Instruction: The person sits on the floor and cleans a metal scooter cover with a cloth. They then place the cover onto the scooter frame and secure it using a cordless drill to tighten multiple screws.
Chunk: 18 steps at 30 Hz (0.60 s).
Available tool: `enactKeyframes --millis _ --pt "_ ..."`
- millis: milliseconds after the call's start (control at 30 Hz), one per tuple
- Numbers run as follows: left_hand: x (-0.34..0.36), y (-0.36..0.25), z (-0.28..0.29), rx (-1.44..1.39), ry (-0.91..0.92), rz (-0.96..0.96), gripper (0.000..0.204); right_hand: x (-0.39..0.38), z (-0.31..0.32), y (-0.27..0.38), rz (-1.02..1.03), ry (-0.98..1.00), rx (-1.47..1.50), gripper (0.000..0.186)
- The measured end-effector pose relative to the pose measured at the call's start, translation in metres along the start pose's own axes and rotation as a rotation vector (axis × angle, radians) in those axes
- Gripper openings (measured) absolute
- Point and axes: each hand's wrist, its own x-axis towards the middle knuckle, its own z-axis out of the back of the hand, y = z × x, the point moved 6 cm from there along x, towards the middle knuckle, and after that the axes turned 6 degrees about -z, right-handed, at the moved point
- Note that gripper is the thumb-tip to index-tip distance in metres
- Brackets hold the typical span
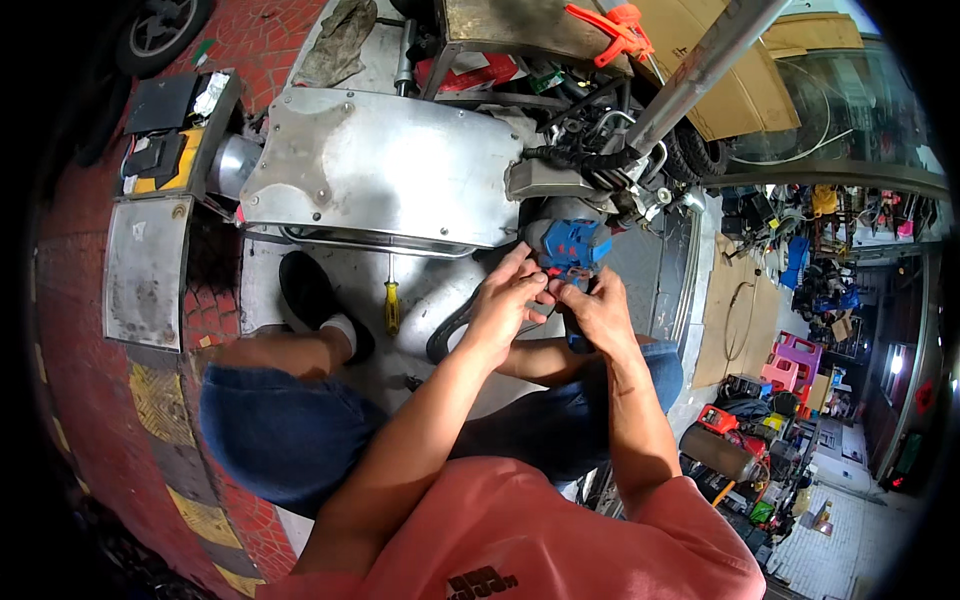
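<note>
In front of my knees is a blue cordless power tool (572,240) with a dark handle, close to the scooter's metal column. My right hand (600,318) is closed around the tool's handle area, thumb and fingers bent. My left hand (500,308) meets it from the left, its fingers bunched near a small red part of the tool; what they pinch, if anything, is hidden. A yellow-handled screwdriver (392,306) lies left of my left hand, its shaft pointing to the scooter's bare metal deck (385,165).
An orange clamp (618,32) sits on the wooden-topped bench beyond the deck. A slanted metal tube (700,80) crosses at the upper right. To the left stands an open metal box (145,270). Tools and pink stools (785,370) crowd the right side.
</note>
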Motion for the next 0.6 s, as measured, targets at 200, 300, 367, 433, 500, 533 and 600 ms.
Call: enactKeyframes --millis 200,300,367,433,500,533,600 --pt "0.005 -0.007 0.001 0.067 0.065 0.042 0.083 -0.003 -0.002 0.012 -0.003 -0.078 -0.051 0.023" --pt "0.004 -0.005 -0.001 0.074 0.095 0.051 0.083 0.002 0.002 -0.004 0.029 -0.086 -0.074 0.019" --pt "0.002 -0.007 -0.001 0.107 0.1 0.046 0.083 0.002 0.004 -0.007 0.005 -0.092 -0.093 0.019" --pt "0.004 -0.007 0.0 0.129 0.137 0.042 0.081 0.004 0.005 -0.008 -0.006 -0.102 -0.136 0.027" --pt "0.006 -0.007 0.001 0.142 0.124 0.033 0.077 -0.001 0.001 0.013 0.049 -0.112 -0.182 0.033" --pt "0.006 -0.007 0.0 0.141 0.133 0.03 0.077 0.003 0.003 0.011 0.058 -0.098 -0.221 0.034" --pt "0.006 -0.007 -0.002 0.139 0.146 0.02 0.077 0.015 0.007 0.007 0.077 -0.065 -0.298 0.034"
